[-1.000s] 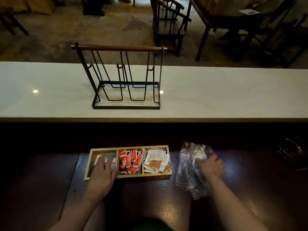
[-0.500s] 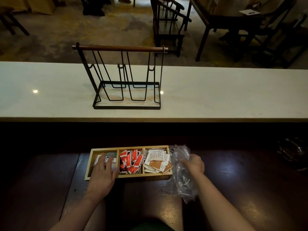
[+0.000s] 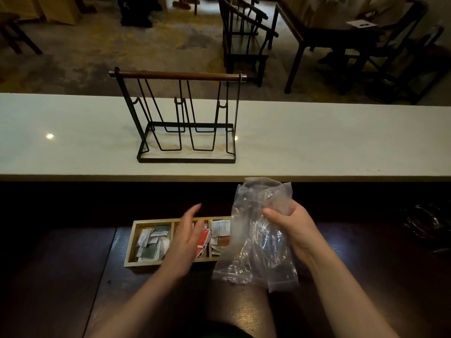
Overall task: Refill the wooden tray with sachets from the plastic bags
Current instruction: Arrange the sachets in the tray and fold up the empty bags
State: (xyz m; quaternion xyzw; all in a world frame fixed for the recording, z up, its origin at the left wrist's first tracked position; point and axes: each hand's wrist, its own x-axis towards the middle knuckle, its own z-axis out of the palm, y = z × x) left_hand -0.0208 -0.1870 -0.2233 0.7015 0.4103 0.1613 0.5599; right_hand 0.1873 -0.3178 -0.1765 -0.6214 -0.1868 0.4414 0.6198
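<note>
A wooden tray (image 3: 133,240) with three compartments sits on the dark table. Grey and white sachets (image 3: 152,242) fill its left compartment, red sachets (image 3: 203,240) the middle one, white and orange sachets (image 3: 219,232) the right one. My right hand (image 3: 290,225) grips crumpled clear plastic bags (image 3: 256,235), lifted upright over the tray's right end and hiding part of it. I cannot tell whether the bags hold anything. My left hand (image 3: 185,237) hovers open above the middle compartment, fingers spread, holding nothing.
A black wire rack (image 3: 185,118) with a wooden handle stands on the white counter (image 3: 317,142) behind the table. A dark object (image 3: 427,225) lies at the far right of the table. Chairs and a table stand on the floor beyond.
My right hand has lifted the plastic bags from the table to above the tray's right end. My left hand has left the left compartment and risen over the middle one.
</note>
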